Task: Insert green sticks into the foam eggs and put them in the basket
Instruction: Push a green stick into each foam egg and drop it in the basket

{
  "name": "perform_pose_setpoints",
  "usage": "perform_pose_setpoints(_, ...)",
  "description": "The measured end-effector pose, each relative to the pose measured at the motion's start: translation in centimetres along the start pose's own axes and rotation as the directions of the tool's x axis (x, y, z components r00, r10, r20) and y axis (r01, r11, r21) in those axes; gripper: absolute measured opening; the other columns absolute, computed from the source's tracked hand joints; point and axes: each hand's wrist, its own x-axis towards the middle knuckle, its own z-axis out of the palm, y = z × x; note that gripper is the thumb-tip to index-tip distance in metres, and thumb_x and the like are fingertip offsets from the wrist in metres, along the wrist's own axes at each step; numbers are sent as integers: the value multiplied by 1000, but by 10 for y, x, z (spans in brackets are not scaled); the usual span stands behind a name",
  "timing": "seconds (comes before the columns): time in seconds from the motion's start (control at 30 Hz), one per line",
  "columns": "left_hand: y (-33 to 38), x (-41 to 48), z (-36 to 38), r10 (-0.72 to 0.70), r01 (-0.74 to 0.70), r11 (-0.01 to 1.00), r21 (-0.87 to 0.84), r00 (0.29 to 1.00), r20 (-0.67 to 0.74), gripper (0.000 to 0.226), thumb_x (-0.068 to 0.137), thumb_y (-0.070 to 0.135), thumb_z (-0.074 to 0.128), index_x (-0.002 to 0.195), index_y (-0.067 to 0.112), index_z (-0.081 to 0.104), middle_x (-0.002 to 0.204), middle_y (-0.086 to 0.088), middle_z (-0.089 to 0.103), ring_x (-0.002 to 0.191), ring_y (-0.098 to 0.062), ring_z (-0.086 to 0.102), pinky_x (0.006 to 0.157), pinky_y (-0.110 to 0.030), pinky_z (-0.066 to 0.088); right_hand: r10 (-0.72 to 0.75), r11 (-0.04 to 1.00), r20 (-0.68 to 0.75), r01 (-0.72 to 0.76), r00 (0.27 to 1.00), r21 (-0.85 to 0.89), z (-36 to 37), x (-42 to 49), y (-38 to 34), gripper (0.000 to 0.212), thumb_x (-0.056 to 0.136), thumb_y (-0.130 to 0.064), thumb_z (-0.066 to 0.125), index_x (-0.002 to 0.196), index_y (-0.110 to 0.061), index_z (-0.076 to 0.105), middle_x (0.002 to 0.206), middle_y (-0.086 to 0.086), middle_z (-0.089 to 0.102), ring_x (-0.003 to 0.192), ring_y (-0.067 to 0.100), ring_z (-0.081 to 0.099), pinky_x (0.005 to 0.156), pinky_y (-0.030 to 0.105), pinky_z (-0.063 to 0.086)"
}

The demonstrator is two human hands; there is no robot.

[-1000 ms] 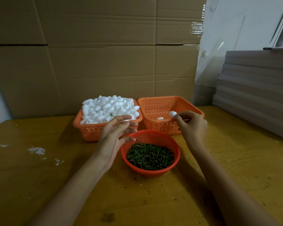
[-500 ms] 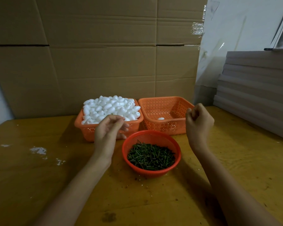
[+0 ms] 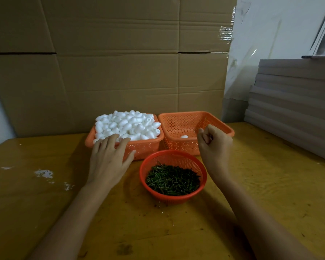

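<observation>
White flecks [image 3: 44, 174] mark the wooden table [image 3: 36, 212], which stretches wide to the left. The left hand [image 3: 109, 160], fingers straight and spread, grips nothing; its tips lie over the near rim of a basket [image 3: 144, 147] heaped with foam eggs [image 3: 128, 124]. A red bowl [image 3: 176, 197] of green sticks [image 3: 173, 180] sits between the forearms. The 2nd basket [image 3: 182, 121], rim meeting the 1st, holds 1 egg [image 3: 184, 136]. The right hand [image 3: 215, 145], curled in a loose fist with nothing seen inside, is at its near edge. Stacked boards [image 3: 293, 102] border the right.

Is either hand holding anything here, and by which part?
Nothing is held. The left hand rests with straight fingers on the foam eggs; the right hand is curled, nothing visible in it.
</observation>
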Motion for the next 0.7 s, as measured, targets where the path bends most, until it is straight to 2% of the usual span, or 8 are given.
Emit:
perform_pose_setpoints(0.1,1,1,0,-4,3,999,48,1000,28,64,101,58,31,134,17,68,129,-14,68,118,-35,64,104,-51,44,-28,1000,-17,28,999,7,-1,0,-4,45,92,5,69,62,-8,37,56,-3,39,52,13,36,49,44,43)
perform_pose_setpoints(0.3,1,4,3,-39,38,999,15,998,53,67,100,63,27,133,20,67,129,-11,68,121,-33,62,107,-50,41,-37,999,-31,37,999,5,-2,0,-8,45,93,4,67,62,-9,38,56,-2,40,52,14,37,48,43,41)
perform_pose_setpoints(0.47,5,6,6,-81,82,996,-26,996,25,52,105,55,45,125,14,69,126,-8,70,120,-31,62,108,-49,38,-33,999,-38,34,999,20,-3,0,-11,44,94,3,67,62,-7,39,56,4,43,51,25,43,48,46,43)
perform_pose_setpoints(0.57,5,8,8,-111,113,992,-53,993,35,46,105,51,55,130,14,67,134,-6,69,127,-29,59,113,-47,33,-39,999,-41,40,998,15,-3,-1,-12,44,94,3,67,62,-7,38,55,5,43,51,27,42,49,47,44)
perform_pose_setpoints(0.7,4,9,9,-124,127,990,-62,991,45,51,105,52,55,137,14,64,152,-6,59,139,-28,54,118,-48,30,-54,998,-35,54,998,21,-2,-1,-14,46,93,4,67,61,-9,37,55,0,39,51,23,40,49,47,44)
